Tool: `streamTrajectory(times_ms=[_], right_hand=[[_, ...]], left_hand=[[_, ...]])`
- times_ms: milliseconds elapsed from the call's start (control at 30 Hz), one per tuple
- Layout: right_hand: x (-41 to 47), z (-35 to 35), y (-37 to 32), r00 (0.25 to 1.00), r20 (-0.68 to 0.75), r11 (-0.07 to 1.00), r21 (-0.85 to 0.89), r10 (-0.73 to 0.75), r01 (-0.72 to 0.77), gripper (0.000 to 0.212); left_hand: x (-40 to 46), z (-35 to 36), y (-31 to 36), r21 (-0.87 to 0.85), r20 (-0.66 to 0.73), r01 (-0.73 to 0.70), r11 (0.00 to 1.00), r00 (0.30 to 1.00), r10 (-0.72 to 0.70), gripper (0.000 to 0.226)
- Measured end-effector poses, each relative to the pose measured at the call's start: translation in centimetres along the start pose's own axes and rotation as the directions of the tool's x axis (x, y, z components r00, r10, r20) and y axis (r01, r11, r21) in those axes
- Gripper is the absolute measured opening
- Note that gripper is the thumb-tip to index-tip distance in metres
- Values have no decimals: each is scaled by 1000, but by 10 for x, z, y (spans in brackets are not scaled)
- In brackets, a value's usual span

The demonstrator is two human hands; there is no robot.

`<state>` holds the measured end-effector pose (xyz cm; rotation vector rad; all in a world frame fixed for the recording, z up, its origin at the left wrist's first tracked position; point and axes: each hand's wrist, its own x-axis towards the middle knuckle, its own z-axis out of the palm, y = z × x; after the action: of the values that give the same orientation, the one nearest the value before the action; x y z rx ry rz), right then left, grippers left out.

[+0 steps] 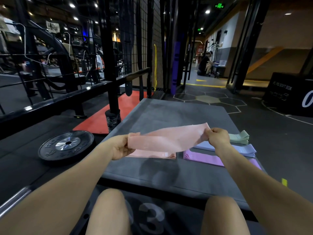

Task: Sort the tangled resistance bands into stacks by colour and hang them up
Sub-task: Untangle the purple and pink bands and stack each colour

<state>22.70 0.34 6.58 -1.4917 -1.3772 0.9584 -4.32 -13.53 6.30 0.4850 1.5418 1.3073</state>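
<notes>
Head view: both hands [169, 143] pinch a pink band [166, 139], half-hiding the pink stack [152, 155].

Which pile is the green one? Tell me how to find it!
Find the grey mat on the floor. Along its right side lie three piles of bands, one behind the other. The green pile is the farthest, just past the right hand; it is pale mint, while the nearer piles are blue and purple.
</notes>
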Motion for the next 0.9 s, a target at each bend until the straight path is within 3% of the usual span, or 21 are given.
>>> streamTrajectory(times_ms=[100,233,267,400,533,767,900], right_hand=[[-4,-1,-2,1000,-10,999,-32,-4,4,34],[-8,4,-5,1000,1,1000,-15,10,-10,22],[-8,5,-5,1000,1,1000,-5,14,-14,20],[-13,8,-7,1000,17,1000,24,20,-20,15],[-16,15,-8,999,30,998,58,17,-18,13],[-12,30,-5,999,36,998,59,26,-28,11],[-13,38,-4,998,46,997,63,42,-45,11]], left_hand=[[-2,-5,3,-84,26,-20,996,999,22,20],[-2,-13,5,-200,158,-71,977,982,104,13],[-3,-14,6,-189,190,-94,977,973,131,10],[-1,-17,6,-150,209,-161,975,959,191,50],[-3,-21,5,-186,197,-174,967,958,211,50],[-9,-34,5,-61,277,-203,977,937,212,65],[-1,-37,1,-38,202,-203,978,957,206,47]])
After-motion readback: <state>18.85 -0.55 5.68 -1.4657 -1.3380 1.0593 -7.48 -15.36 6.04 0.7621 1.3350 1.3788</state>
